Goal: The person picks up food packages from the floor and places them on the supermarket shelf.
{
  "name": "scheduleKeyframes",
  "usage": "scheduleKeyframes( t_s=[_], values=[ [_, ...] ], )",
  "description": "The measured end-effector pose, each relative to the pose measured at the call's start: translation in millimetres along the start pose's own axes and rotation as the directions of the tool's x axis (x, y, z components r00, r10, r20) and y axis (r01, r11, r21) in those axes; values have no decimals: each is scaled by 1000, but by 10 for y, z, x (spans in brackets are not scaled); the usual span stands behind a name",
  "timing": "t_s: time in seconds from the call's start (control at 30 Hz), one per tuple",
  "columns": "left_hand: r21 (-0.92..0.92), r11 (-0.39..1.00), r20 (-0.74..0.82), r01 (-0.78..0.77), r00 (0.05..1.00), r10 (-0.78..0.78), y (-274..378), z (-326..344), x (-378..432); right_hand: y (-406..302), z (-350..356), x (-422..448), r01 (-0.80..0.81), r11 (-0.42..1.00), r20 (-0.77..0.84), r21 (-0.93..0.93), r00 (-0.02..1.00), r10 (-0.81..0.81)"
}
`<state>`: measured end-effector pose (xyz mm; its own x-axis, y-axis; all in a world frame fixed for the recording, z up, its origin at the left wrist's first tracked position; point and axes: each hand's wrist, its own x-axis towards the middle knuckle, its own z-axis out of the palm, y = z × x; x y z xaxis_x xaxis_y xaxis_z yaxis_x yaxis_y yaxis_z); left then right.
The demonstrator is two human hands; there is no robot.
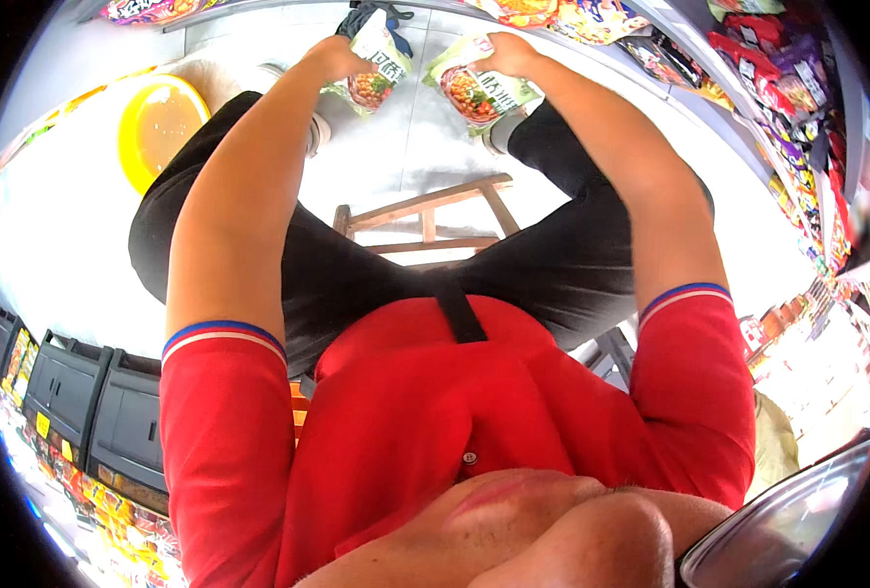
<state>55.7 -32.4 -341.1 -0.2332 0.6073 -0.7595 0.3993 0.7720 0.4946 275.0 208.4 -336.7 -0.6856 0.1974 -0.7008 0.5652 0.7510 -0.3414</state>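
Observation:
Each of my hands grips a pale green food packet with a printed picture of a noodle-like dish and large writing. My left hand (341,59) has its thumb across the upper left part of one packet (377,73). With my right hand (510,56) I hold the other packet (473,90) by its upper right part. A narrow gap separates the two packets, both held out over the floor between my feet. The fingers behind each packet are hidden.
Ahead and to the right, shelves hold many colourful packets (795,66). A yellow basin (161,125) is on the left. The rungs of a wooden stool (431,206) show between my legs. Dark cloth or a bag (372,16) lies beyond the left packet. Grey storage boxes (67,389) line the lower left.

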Motion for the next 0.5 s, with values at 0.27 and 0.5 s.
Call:
scheduleKeyframes(
  t_s=[0.27,0.5],
  values=[
    [51,996,176,70,981,-78,-226,377,254,-119,871,421,2,1000,-13,31,1000,-1],
    [203,958,-148,202,974,-174,-579,684,611,-349,537,239,1,995,-220,-99,975,-23]
  ],
)
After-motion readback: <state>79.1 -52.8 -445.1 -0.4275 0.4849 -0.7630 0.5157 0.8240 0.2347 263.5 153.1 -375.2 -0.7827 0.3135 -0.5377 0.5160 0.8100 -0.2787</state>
